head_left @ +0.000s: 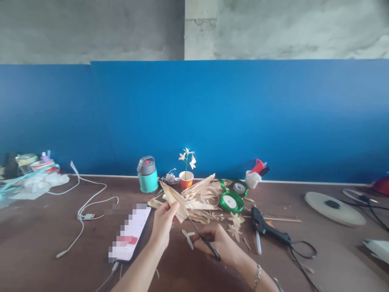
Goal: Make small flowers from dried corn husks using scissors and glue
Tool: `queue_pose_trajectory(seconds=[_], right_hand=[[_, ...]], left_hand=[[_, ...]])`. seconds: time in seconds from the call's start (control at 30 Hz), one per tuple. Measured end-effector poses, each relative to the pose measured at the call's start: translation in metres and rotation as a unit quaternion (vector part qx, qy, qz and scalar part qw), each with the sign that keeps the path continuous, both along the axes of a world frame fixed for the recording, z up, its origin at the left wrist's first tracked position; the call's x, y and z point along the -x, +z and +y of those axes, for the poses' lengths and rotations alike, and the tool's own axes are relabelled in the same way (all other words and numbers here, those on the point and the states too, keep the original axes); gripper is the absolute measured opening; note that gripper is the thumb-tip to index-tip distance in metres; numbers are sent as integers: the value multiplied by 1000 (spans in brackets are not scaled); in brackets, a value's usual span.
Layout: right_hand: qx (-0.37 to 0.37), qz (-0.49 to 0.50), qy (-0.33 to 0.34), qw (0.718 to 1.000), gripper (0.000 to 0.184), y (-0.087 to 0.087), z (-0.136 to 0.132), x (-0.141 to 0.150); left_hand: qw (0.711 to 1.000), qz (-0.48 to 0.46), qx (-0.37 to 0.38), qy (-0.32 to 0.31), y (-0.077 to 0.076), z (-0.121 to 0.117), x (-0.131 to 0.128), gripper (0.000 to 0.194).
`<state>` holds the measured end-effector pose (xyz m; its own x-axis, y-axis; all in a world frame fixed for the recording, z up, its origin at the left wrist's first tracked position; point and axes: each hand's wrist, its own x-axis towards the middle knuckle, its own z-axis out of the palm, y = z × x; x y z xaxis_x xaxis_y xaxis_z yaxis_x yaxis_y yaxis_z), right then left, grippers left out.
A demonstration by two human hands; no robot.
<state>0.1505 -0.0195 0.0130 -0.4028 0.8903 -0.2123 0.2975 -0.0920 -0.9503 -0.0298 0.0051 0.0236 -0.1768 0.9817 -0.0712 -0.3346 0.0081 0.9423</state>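
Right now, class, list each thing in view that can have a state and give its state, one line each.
Left hand: pinching a husk piece
Right hand: gripping scissors
Scissors: blades at the husk piece, opening unclear
Phone: screen lit, lying flat
Turquoise flask: upright, lid on
Orange cup: upright, flower stem standing inside
Green ribbon: partly unwound
Glue gun: lying down

Plain blue partition (194,117), mottled grey wall (91,32), dark brown surface (79,243), turquoise flask (148,181) with grey lid and red button, orange-red cup (186,181) with white interior, glossy green ribbon (237,206), straw-beige husks (200,194), creamy white flowers (188,156), black glue gun (269,229)
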Motion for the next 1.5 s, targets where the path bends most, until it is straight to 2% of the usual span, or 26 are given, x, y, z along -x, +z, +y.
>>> queue_pose_trajectory(seconds=[0.37,0.63,0.9,1.27,1.5], right_hand=[[-8,-10,13,1000,28,5,1,-4],[-17,-21,17,999,25,1,4,-6],[-24,-27,17,999,25,11,0,-4],[-65,-10,38,997,25,5,2,-5],[-83,-9,41,996,24,4,2,-5]], left_hand=[[1000,4,-13,-14,0,0,1,38],[1000,6,-5,-11,-6,4,2,37],[1000,10,-4,-15,-4,3,2,35],[1000,8,2,-6,-1,0,1,32],[1000,-11,-6,-9,-6,2,1,34]])
